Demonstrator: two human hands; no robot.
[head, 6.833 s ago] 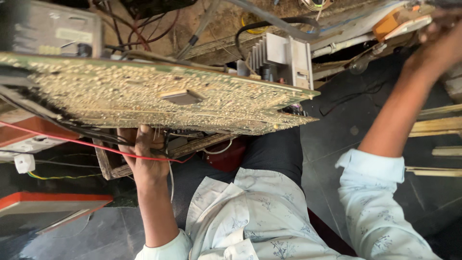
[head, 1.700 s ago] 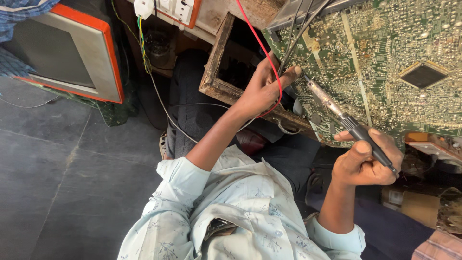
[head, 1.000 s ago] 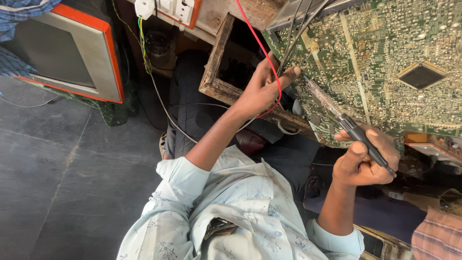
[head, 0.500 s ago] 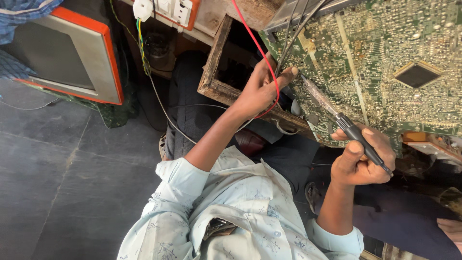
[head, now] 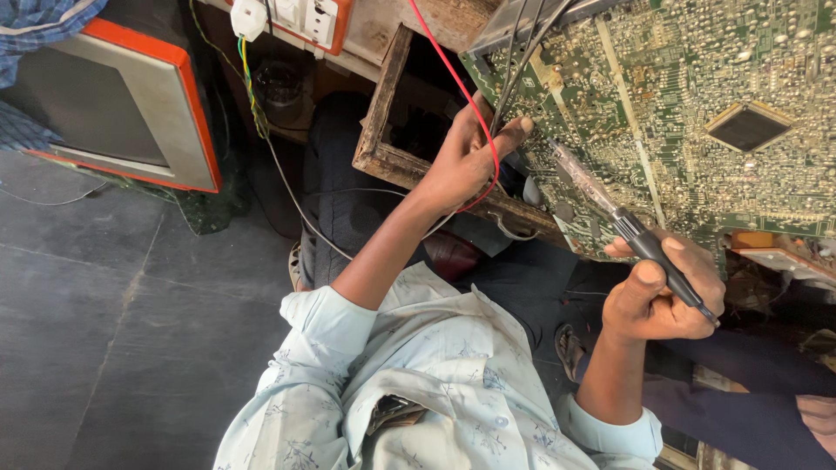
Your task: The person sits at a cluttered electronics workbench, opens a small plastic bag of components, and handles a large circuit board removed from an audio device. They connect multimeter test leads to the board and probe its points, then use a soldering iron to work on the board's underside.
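Overhead, listed by size with the circuit board as landmark:

1. Circuit board (head: 697,113): a large green panel, solder side toward you, densely dotted with joints and carrying one dark square chip right of centre. It fills the upper right of your view.

2. Monitor (head: 113,104): a grey screen in an orange-red frame, well to the left of the board, standing on the dark tiled floor (head: 104,348).

3. Wooden frame (head: 392,113): a rough open box touching the board's left edge, partly beneath it.

4. Socket strip (head: 296,17): white outlets on an orange plate, left of the board and above the wooden frame.

5. Your left hand (head: 466,161): it rests at the board's left edge, fingers curled closed around the red wire and the dark leads beside it, fingertips pressed against the board.

6. Your right hand (head: 662,296): just below the board's lower edge, fingers wrapped firmly around the soldering iron in a pen-like grip.

7. Soldering iron (head: 610,213): a dark handle with a pale translucent barrel, angled up-left, its tip touching the board's lower left area.

8. Red wire (head: 457,83): it runs from the top edge down along the board's left side and loops through your left hand.
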